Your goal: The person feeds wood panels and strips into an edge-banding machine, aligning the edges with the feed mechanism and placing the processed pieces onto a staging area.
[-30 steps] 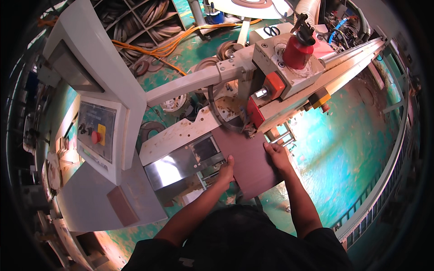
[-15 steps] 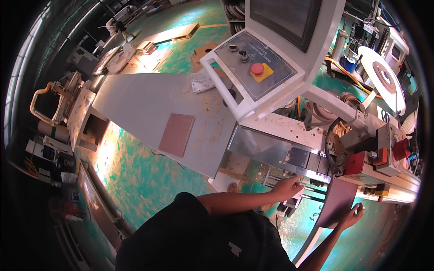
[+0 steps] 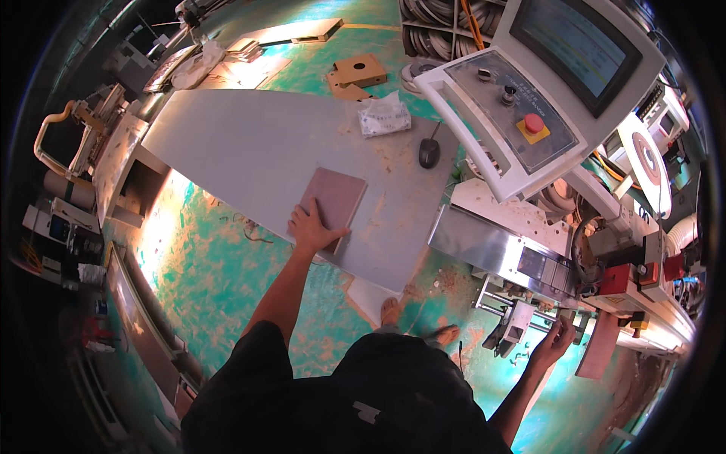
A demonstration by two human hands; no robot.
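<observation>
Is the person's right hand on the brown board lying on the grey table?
No, the left hand is spread over the brown board, while the right hand is off near the machine.

- a reddish-brown rectangular flat panel (image 3: 338, 198) with a paler right edge lies flat on the grey table (image 3: 249, 144), turned at a slant near its front edge, its near-left part covered
- a reddish-brown flat strip-like panel (image 3: 598, 346) juts toward the viewer from below a red machine housing (image 3: 616, 278)

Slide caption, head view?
Left hand spread on a brown rectangular board atop a grey table; right hand near a metal machine.
</observation>
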